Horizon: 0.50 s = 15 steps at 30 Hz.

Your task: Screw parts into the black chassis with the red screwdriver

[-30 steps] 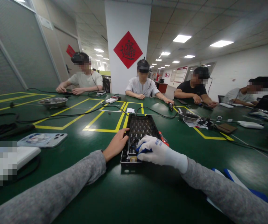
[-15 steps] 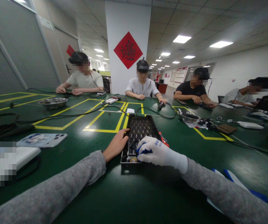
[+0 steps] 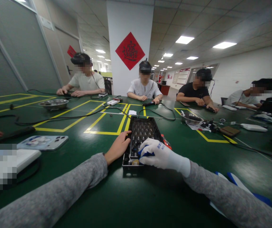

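Observation:
A long black open case (image 3: 145, 131) lies on the green table in front of me, with rows of dark, shiny pockets inside. My left hand (image 3: 119, 146) is bare and holds the case by its left wall. My right hand (image 3: 155, 153), in a white glove with blue fingertips, reaches over the right wall into the near end. Its fingers are curled in around a spot I cannot see, beside a small yellowish part (image 3: 135, 162). A red-handled tool (image 3: 166, 141) lies against the right side of the case, partly covered by the glove.
On the left are a phone (image 3: 43, 142), a white box (image 3: 28, 161) and a metal bowl (image 3: 54, 104). Another bowl (image 3: 191, 118) and a brown wallet (image 3: 229, 130) lie right. A spare glove (image 3: 245, 183) is under my right forearm. Cables cross the table; several co-workers sit around.
My hands and the case stay almost still. Across the table, a co-worker's hand has shifted left with a dark tool, which has turned, moving its cable. At far left, a neighbour's hand moved.

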Tool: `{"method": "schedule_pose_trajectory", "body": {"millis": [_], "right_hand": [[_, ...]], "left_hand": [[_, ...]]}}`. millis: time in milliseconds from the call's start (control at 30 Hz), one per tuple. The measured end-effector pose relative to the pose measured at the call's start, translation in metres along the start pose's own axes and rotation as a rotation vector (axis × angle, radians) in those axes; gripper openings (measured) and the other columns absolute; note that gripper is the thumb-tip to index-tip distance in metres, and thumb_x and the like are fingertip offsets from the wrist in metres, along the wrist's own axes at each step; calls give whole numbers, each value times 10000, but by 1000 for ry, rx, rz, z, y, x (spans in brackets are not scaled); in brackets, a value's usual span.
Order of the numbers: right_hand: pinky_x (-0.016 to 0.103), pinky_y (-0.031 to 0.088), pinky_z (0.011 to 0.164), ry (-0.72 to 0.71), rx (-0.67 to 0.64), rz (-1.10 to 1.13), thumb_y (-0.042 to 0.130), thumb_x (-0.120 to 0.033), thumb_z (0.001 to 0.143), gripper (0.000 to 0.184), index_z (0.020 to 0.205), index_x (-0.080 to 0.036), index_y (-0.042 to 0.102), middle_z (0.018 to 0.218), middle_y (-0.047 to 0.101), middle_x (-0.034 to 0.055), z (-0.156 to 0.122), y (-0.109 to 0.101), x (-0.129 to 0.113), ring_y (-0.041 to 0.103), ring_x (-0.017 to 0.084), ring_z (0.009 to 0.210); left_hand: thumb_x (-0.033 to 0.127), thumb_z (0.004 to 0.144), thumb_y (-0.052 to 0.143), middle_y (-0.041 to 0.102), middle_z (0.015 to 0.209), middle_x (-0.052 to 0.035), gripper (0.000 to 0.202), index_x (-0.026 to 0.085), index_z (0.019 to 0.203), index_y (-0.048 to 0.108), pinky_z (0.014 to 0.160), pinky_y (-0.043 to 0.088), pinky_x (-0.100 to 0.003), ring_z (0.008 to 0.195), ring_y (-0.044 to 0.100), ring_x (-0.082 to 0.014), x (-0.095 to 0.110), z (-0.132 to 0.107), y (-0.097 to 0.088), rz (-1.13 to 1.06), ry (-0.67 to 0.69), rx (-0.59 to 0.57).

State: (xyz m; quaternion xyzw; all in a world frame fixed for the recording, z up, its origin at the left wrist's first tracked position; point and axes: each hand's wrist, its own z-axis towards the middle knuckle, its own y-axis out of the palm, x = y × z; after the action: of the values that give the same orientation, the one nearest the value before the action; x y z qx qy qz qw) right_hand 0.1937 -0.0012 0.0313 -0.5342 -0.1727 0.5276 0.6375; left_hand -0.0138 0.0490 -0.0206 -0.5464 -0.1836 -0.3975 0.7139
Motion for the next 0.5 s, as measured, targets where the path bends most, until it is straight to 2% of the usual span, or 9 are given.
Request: {"method": "schedule_pose_trajectory", "body": {"millis": [500], "right_hand": [[292,425,841,-9,18,-1,601,-314,774,163,793,-169,672,911,630,46,-1,2,2,560,137,865]], "left_hand": [[210,784,347,490,1263,-93,444,129,1203,472,1050,286,-363,1186,426,-205,-4,1,2,-4,15,3]]}}
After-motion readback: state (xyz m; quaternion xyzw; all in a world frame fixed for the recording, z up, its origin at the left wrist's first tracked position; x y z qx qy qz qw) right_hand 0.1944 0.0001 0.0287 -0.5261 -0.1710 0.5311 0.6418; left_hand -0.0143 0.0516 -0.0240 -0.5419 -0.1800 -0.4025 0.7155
